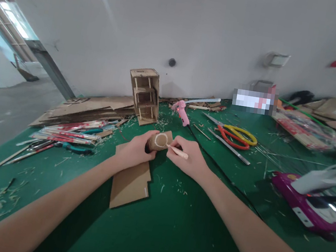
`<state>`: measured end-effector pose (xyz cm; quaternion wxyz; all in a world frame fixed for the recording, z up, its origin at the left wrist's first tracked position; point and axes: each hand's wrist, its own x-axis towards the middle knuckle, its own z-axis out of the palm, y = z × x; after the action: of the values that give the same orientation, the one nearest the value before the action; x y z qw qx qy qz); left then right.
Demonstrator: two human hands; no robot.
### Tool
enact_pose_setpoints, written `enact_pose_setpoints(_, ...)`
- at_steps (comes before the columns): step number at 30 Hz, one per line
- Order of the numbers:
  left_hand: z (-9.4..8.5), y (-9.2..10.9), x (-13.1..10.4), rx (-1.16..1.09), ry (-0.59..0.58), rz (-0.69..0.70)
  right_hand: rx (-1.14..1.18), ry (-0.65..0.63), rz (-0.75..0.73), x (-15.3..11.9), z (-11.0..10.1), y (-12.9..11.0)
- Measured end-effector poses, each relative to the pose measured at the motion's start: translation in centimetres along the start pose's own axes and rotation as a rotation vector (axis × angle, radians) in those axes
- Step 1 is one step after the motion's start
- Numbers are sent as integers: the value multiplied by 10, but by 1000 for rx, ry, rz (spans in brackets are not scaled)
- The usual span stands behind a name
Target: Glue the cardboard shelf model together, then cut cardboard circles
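Cardboard piece point(161, 140) | left hand point(135, 147) gripping left end | right hand point(188, 154) pinching stick point(179, 151) at right edge

Pale wall point(120, 43) behind green tabletop point(166, 239)

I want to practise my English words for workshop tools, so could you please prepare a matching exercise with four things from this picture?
Things:
1. Brown piece with a pale ring
2. Pale stick
3. Glue gun
4. Scissors

Places, colours:
A. Pink, lying on the green table
B. In the person's right grip
C. With one yellow handle and one orange-red handle
D. In the person's left grip

Right pairs: 1-D, 2-B, 3-A, 4-C.
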<state>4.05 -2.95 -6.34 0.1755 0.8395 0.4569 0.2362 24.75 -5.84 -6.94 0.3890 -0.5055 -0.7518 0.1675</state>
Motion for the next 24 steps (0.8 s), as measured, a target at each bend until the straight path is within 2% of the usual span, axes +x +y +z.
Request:
enact_pose_setpoints(10, 0, -1, 1, -4, -13, -24, 97, -121, -90, -1, -2, -4)
enact_pose_setpoints(19, 2, -4, 1, 18, 1, -19, 129, -175, -125, 2, 0, -5)
enact_pose_setpoints(21, 2, -4, 1, 14, -1, -20, 144, -154, -104, 2, 0, -5)
enact_pose_setpoints(24, 3, -3, 1, 18, -8, -44, 179, -14, -68, 3, 1, -3)
